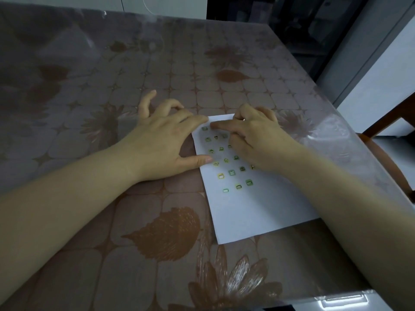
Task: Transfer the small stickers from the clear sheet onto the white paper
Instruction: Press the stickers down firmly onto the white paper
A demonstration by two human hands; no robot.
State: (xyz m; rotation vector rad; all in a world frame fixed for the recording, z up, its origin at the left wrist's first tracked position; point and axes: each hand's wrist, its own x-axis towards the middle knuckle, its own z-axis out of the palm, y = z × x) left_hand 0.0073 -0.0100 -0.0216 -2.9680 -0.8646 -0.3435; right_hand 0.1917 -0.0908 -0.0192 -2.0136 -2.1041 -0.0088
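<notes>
**Both hands on white paper, sticker rows partly covered**

Dim, soft frame. Right hand [258, 140] covers the far right part of the white paper [258, 209] and hides some small stickers [231, 172] there; its fingers are bunched at the paper's far edge, pinching something tiny, can't tell what. Clear sheet not distinguishable from the paper. Sticker designs too small to read, greenish squares. Left hand [166, 140] sits at the paper's left edge, fingers spread, index tip on the far left corner, thumb tip pressing the left edge lower down. Paper lies flat on the surface [112, 254], long axis running from near to far, tilted slightly left at the far end. Near half of the paper bare. Surface's right edge is close to the paper's right side; wide open room left of the paper and beyond it.
</notes>
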